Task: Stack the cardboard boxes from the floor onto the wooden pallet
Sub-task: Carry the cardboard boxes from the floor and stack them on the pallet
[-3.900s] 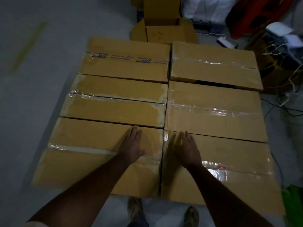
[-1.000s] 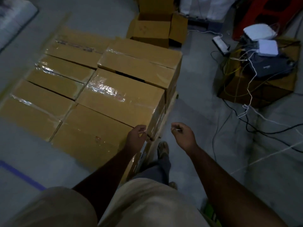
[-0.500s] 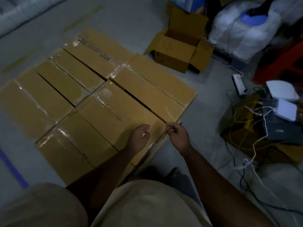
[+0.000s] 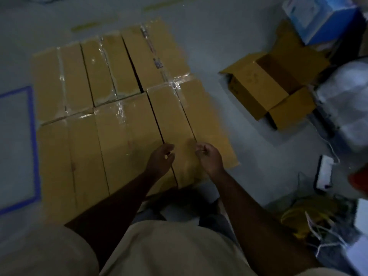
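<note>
Several taped cardboard boxes (image 4: 127, 136) lie side by side in one flat layer on the grey floor, and the pallet under them is hidden. My left hand (image 4: 161, 158) hovers over the near end of the right-hand box (image 4: 209, 124), its fingers loosely curled and holding nothing. My right hand (image 4: 208, 156) hovers beside it over the same box, fingertips drawn together. A pale speck shows at those fingertips, and I cannot tell whether it is a held thing. Neither hand plainly touches the cardboard.
An open, empty cardboard box (image 4: 264, 90) stands on the floor to the right. Behind it are white sacks (image 4: 346, 108) and a blue carton (image 4: 322, 14). A white power strip (image 4: 324, 174) and tangled yellow cables (image 4: 302, 218) lie near right. Blue tape (image 4: 32, 136) marks the floor at left.
I have moved from the stack's long side round to its right end. Both hands left the box tops, where they lay flat, and now hover with fingers curled.
</note>
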